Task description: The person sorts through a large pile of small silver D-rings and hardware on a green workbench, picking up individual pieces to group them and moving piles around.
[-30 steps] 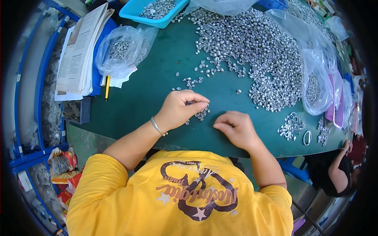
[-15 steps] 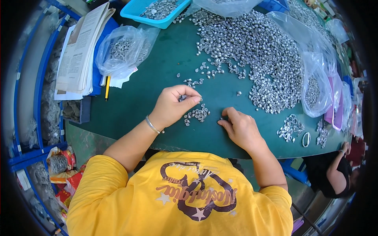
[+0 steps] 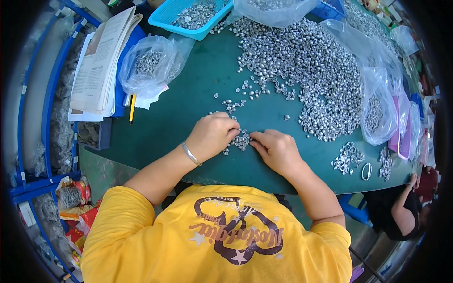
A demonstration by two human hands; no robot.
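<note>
My left hand [image 3: 212, 137], with a bracelet [image 3: 191, 153] at its wrist, is closed in a pinch at the left edge of a small pile of silvery metal pieces [image 3: 241, 141]. Its fingertips are partly hidden, so what they hold cannot be made out. On the other side of that pile my right hand [image 3: 278, 150] has thumb and forefinger pressed together, the tips touching or very close to the pieces. Just beyond my left hand lie a few more small metal pieces [image 3: 230, 105].
A large heap of rounded silvery pieces [image 3: 306, 66] covers the table's far right. Around it are a turquoise basket [image 3: 203, 33], plastic bags [image 3: 377, 118], and ring-like parts [image 3: 347, 158]. Papers [image 3: 96, 70] and a yellow pen [image 3: 132, 109] lie left. Another person's arm [image 3: 403, 203] shows at right.
My right hand has moved left to the small pile. My left hand has turned and come down a little toward the same pile, so both hands are closer together.
</note>
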